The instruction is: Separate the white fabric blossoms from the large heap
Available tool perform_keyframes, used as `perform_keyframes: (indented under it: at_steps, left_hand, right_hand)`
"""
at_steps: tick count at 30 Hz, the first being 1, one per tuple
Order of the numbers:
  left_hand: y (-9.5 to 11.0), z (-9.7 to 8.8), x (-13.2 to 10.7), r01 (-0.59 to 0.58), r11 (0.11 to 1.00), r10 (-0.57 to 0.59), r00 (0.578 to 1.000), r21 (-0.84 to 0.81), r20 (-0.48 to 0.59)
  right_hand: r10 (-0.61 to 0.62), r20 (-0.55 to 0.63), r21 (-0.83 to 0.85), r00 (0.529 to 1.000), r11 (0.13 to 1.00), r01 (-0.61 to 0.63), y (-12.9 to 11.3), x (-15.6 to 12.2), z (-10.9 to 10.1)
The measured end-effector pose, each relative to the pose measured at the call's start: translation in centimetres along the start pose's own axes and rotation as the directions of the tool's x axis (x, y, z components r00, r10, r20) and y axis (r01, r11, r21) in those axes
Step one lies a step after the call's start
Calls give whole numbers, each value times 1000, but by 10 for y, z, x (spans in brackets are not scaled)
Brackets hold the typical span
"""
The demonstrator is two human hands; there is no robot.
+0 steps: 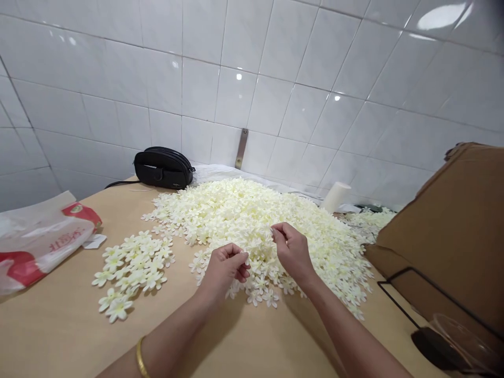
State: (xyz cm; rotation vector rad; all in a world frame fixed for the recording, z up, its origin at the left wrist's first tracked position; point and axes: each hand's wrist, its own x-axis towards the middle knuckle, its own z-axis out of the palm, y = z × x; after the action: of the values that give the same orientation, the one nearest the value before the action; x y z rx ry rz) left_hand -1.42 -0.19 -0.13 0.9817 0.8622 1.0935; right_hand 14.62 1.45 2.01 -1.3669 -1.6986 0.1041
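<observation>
Cream flowers (232,207) lie beyond left hand (225,266) and right hand (293,254); both pinched, contents unclear.

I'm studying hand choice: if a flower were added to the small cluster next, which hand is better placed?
Probably the left hand: it is nearer the small cluster, left of the large pile. The right hand is farther away, with the left in between.

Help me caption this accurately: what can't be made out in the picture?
In the head view:
Contents, if any, of left hand and right hand: fingers hide them.
Depths of the flower pile: covered by its top layer.
Lettering on the black pouch: too small.
Plastic bag: left edge cuts it.
Cardboard: right edge cuts it.
</observation>
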Motion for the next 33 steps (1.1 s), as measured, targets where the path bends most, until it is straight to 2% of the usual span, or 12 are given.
perform_keyframes:
  at_steps: [2,4,8,10,12,14,16,18,20,23,29,33]
  left_hand:
    - [1,0,0,-13,1000,13,1000,-3,-11]
    - [1,-1,1,-22,1000,22,1000,-1,-19]
    - [0,-3,3,-30,1000,30,999,-2,-39]
    - [0,-3,4,-29,1000,29,998,-9,-56]
    - [-1,-4,5,-30,999,29,997,-19,-67]
    - [-1,-4,5,-32,999,30,997,-31,-65]
    - [-1,-3,4,-28,999,26,998,-34,-57]
    - [-1,-3,4,-24,999,23,998,-30,-50]
    - [-1,-3,3,-21,999,20,999,-25,-32]
    - [-4,-3,3,-13,999,14,1000,-36,23]
    - [-7,-3,5,108,984,-95,991,-141,98]
    - [-7,-1,4,109,985,-89,985,-131,150]
  right_hand:
    - [-181,-15,-259,983,950,171,3,12,2]
    - [-295,15,-423,955,864,273,7,23,5]
    - [-361,111,-495,926,788,366,16,37,11]
    - [-384,167,-492,908,765,414,18,38,13]
    - [-392,174,-470,903,773,426,17,34,12]
    - [-362,88,-389,928,845,366,13,27,9]
    - [-286,-32,-226,958,935,272,5,14,5]
    - [-220,-62,-61,974,974,216,-5,-2,3]
    - [-199,34,48,979,979,197,-15,-19,5]
    - [-242,141,133,960,965,224,-25,-39,11]
    - [-327,174,75,929,945,319,-16,-48,16]
    - [-337,213,-32,917,936,351,-8,-49,14]
